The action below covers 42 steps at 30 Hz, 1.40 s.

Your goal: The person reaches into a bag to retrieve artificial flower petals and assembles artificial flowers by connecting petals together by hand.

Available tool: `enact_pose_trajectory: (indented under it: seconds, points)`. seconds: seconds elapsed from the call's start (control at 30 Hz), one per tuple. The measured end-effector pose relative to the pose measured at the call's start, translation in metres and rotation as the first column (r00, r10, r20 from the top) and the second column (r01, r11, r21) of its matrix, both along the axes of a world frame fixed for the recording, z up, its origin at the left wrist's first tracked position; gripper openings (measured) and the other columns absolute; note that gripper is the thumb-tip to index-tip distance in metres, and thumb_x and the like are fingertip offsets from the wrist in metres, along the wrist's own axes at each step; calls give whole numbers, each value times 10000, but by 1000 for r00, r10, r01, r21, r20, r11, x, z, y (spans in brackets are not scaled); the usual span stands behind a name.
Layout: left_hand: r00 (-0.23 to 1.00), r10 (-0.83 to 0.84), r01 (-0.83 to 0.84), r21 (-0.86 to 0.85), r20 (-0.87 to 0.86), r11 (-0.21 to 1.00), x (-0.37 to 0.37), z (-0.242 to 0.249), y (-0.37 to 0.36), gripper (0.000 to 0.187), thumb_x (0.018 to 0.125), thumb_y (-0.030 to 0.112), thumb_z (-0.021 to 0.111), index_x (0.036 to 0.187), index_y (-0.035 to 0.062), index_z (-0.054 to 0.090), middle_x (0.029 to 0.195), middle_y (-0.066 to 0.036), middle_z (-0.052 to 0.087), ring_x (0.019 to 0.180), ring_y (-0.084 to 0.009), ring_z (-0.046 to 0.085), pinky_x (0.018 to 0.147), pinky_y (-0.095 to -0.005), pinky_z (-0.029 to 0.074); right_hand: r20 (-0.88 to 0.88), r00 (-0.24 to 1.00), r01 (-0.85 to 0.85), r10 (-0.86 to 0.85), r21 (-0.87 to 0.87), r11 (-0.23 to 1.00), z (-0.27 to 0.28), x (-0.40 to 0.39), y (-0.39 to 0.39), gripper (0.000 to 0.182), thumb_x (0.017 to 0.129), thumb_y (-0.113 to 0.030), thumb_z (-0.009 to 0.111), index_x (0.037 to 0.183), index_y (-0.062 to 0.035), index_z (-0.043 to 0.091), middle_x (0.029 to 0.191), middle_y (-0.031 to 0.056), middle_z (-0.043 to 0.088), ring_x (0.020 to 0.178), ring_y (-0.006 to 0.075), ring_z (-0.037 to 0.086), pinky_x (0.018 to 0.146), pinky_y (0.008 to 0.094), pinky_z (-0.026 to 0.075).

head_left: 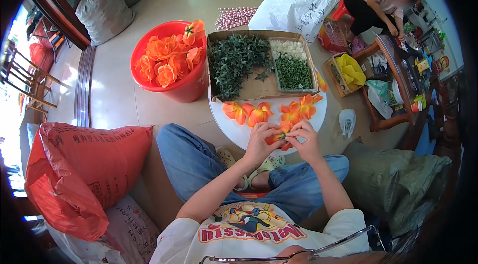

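Note:
My left hand [264, 140] is closed around an orange artificial flower [271, 139], held above the round white table. On the flower's underside sits a small green calyx [282, 136], and the fingertips of my right hand [304, 140] pinch at it. Several orange petal pieces [260, 113] lie along the table's near side, just beyond my hands. Behind them, a cardboard box [249, 96] contains a pile of dark green star-shaped calyxes [239, 60]. Inside the same box, a clear tray [295, 88] holds white and green stamen-like bits.
Left of the box stands a red bucket [186, 96] of orange flowers. Pink beads [236, 18] and a white sack [298, 0] lie behind it. Red [99, 164] and dark green [398, 179] sacks flank my legs. Another person [381, 5] sits by a wooden table at right.

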State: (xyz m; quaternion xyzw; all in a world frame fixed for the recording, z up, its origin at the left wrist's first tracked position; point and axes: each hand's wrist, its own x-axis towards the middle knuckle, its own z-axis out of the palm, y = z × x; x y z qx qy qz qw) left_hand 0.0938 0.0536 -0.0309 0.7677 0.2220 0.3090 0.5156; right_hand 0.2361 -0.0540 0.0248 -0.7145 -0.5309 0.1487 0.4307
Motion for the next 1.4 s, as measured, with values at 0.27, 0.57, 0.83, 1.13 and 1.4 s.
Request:
enact_pose_trajectory:
  seconds: [0.27, 0.57, 0.83, 1.13, 1.4]
  points:
    - [1000, 13, -13, 16, -11, 1000, -5, 0, 3, 328, 658, 100, 811, 969, 72, 711, 1075, -47, 650, 1061, -250, 537, 924, -370, 436, 156, 987, 38, -36, -7, 999, -2, -5, 1, 141, 663, -45, 772, 770, -41, 681, 828, 35, 583, 846, 219, 529, 736, 331, 444]
    - [999, -20, 18, -61, -27, 998, -8, -5, 5, 313, 682, 75, 793, 983, 64, 706, 1089, -54, 649, 1076, -252, 538, 941, -364, 432, 174, 984, 60, -48, -62, 996, -14, -5, 1, 125, 689, -102, 761, 774, -67, 676, 821, 17, 575, 844, 217, 523, 774, 343, 408]
    - [1000, 25, -25, -79, -4, 997, -21, -2, -1, 472, 694, 126, 802, 1134, 69, 641, 1145, -91, 626, 1115, -260, 533, 964, -367, 420, 314, 945, 85, -85, 14, 996, -14, -9, 0, 134, 686, -118, 762, 783, -73, 680, 832, 19, 572, 882, 221, 525, 801, 355, 398]
    - [987, 157, -143, -239, 41, 960, -47, -6, -11, 402, 782, 139, 752, 1143, 27, 616, 1078, -112, 636, 1006, -221, 596, 892, -325, 462, -322, 935, 203, -151, 135, 970, 9, -15, -13, 88, 792, -64, 702, 875, -48, 677, 891, 46, 601, 857, 158, 571, 850, 332, 465]
    - [948, 124, 63, -555, 294, 829, -35, 36, -24, 287, 914, 107, 617, 1177, -1, 585, 1107, -85, 627, 979, -143, 605, 876, -281, 484, -958, -55, 267, 282, 258, 928, 46, -26, -25, 344, 961, -194, 492, 1270, -41, 489, 1215, 85, 574, 1034, 199, 597, 800, 307, 516]
